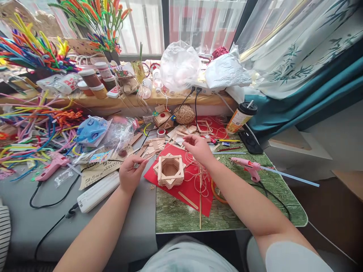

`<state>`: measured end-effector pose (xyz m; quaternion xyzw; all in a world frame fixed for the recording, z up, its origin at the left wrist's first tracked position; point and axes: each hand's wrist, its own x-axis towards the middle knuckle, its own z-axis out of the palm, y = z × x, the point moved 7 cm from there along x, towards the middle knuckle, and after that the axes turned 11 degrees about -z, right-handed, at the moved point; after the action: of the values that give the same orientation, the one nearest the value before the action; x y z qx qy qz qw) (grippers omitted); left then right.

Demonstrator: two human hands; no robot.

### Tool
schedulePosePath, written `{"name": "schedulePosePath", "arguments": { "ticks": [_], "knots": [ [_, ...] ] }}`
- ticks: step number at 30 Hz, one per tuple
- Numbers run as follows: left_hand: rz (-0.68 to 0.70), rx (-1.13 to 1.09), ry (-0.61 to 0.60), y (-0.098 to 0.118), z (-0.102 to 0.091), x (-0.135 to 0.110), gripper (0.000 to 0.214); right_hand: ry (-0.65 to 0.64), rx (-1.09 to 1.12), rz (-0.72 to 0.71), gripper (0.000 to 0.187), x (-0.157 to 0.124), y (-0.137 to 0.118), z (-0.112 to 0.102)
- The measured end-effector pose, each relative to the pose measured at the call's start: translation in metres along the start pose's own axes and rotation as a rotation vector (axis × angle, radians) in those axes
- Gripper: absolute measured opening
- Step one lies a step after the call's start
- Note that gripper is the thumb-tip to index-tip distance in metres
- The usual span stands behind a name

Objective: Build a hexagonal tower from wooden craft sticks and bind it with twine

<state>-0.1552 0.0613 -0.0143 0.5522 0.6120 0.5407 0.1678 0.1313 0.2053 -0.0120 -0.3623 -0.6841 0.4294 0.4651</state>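
Observation:
A small hexagonal box built of stacked wooden craft sticks [170, 170] stands on a red paper sheet [195, 189] in the middle of the table. My left hand [131, 173] rests just left of it, fingers curled in a pinch on something thin that I cannot make out. My right hand [198, 146] hovers behind the box over a pile of loose craft sticks [159, 145], its fingers pinched together near thin twine [195, 177] that lies looped on the red sheet. A long thin skewer [200, 204] lies beside the box.
A pink glue gun [249, 166] lies right on the green mat [255, 204]; another pink glue gun [52, 167] lies left by a white power strip [98, 192]. Pipe cleaners [31, 128] pile at left. A twine ball [184, 113], cup [241, 117] and phone [250, 142] sit behind.

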Motion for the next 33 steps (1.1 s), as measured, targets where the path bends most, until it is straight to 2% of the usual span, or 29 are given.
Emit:
{"name": "schedulePosePath", "arguments": {
  "ticks": [3, 5, 7, 10, 12, 14, 16, 17, 21, 23, 28, 31, 33],
  "knots": [
    [0.008, -0.007, -0.071, 0.0, 0.004, 0.0, 0.025, 0.034, -0.171, -0.001, 0.032, 0.01, 0.011, -0.014],
    [0.018, -0.043, -0.178, 0.002, 0.011, 0.0, 0.032, 0.048, -0.247, -0.012, 0.031, 0.012, 0.015, -0.023],
    [0.029, -0.114, -0.33, 0.004, 0.022, -0.002, 0.053, 0.043, -0.324, -0.019, 0.03, 0.011, 0.016, -0.03],
    [0.043, -0.196, -0.532, 0.008, 0.034, -0.009, 0.096, 0.017, -0.42, -0.04, 0.03, 0.005, 0.009, -0.036],
    [0.045, -0.171, -0.605, 0.009, 0.038, -0.013, 0.113, 0.0, -0.468, -0.071, 0.033, -0.005, -0.002, -0.036],
    [0.054, -0.127, -0.64, 0.01, 0.039, -0.016, 0.12, -0.026, -0.49, -0.101, 0.033, -0.025, -0.014, -0.032],
    [0.082, -0.112, -0.622, 0.012, 0.037, -0.017, 0.117, -0.067, -0.464, -0.129, 0.029, -0.056, -0.027, -0.025],
    [0.096, -0.128, -0.587, 0.014, 0.035, -0.016, 0.109, -0.073, -0.45, -0.144, 0.025, -0.073, -0.033, -0.023],
    [0.065, -0.226, -0.281, 0.012, 0.015, -0.008, 0.049, -0.054, -0.508, -0.247, 0.009, -0.144, -0.051, -0.024],
    [0.009, -0.2, -0.154, 0.008, 0.008, -0.005, 0.034, -0.078, -0.55, -0.274, 0.007, -0.17, -0.051, -0.027],
    [-0.053, -0.157, -0.08, 0.003, 0.007, -0.004, 0.031, 0.074, -0.632, -0.333, 0.016, -0.2, -0.043, -0.049],
    [-0.076, -0.181, -0.064, -0.001, 0.009, -0.004, 0.033, 0.1, -0.698, -0.359, 0.009, -0.206, -0.039, -0.05],
    [-0.072, -0.177, -0.095, -0.003, 0.012, -0.004, 0.034, 0.122, -0.742, -0.373, 0.004, -0.208, -0.037, -0.05]
  ]
}}
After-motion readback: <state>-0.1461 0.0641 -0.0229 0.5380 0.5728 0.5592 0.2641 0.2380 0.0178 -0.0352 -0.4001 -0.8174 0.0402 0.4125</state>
